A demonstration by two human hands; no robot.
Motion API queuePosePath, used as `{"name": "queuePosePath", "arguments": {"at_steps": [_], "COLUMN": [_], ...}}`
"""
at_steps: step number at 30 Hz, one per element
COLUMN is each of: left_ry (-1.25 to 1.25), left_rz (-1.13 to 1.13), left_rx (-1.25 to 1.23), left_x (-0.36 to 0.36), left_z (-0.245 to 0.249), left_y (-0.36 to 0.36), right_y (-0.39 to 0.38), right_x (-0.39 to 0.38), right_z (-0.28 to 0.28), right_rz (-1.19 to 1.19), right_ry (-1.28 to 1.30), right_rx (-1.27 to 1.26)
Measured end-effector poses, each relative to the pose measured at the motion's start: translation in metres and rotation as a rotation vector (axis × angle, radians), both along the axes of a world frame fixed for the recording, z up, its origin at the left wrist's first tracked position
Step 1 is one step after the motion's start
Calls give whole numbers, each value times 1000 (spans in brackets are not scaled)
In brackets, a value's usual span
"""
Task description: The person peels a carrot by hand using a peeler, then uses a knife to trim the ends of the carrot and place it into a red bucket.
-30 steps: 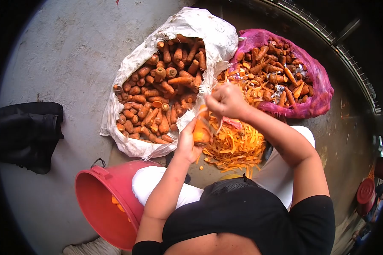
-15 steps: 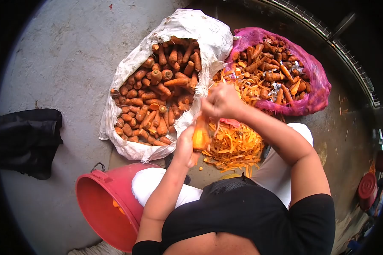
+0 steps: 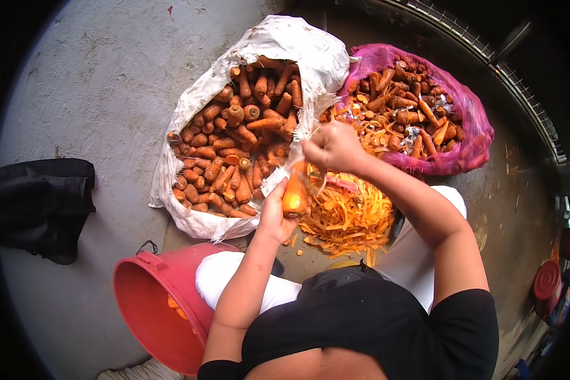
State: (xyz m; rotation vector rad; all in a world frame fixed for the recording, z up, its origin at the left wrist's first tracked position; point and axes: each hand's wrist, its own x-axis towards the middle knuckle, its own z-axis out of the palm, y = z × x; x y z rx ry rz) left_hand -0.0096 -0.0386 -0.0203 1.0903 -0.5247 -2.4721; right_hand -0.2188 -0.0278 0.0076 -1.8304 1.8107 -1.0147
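The left hand (image 3: pixel 273 214) grips the carrot (image 3: pixel 295 197) between white sack (image 3: pixel 291 38) and peelings (image 3: pixel 351 218), apparently to steady it. The right hand (image 3: pixel 333 149) is curled at its far end; what it pinches is unclear.

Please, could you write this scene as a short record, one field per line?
left hand: holds a partly peeled carrot
right hand: clenched near the carrot's far end; whatever it grips is unclear
white sack: open, many carrots inside
pink sack: carrots and cut pieces
peelings: heaped near the pink sack
red bucket: beside the left leg, orange pieces inside
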Motion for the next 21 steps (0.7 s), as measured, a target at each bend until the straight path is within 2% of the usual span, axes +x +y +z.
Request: {"name": "queuePosePath", "arguments": {"at_steps": [1, 3, 4, 6, 10, 13, 15, 16, 17, 18, 19, 21], "left_ry": [-41, -124, -62, 62, 117, -53, 19, 55, 49, 76, 103, 72], "left_rz": [40, 118, 61, -56, -25, 138, -33, -122, -134, -132, -129, -105], "left_rx": [30, 91, 90, 88, 85, 136, 7, -58, -24, -23, -25, -63], "left_x": [-5, -15, -14, -10, -12, -26, -12, -6, -4, -4, -5, -4], "left_z": [7, 22, 19, 13, 12, 27, 15, 11, 10, 15, 26, 33], "left_y": [2, 5, 4, 1, 5, 13, 10, 10, 12, 14, 15, 14], "right_y": [3, 14, 16, 19, 18, 14, 1, -10, -15, -18, -18, -18], "right_x": [9, 20, 23, 26, 27, 18, -1, -19, -41, -65, -74, -77], "right_z": [-1, 0, 0, -1, -6, -7, -19, -28, -22, -40, -39, -35], "right_rz": [39, 90, 109, 122, 123, 90, -35, -116, -158, -230, -371, -452], "right_ry": [12, 63, 100, 105, 108, 121, 131, 219, 366, 674, 639, 541], "right_rx": [-172, -240, -318, -316, -349, -298, -293, -417, -44, -192, -5, 20]}}
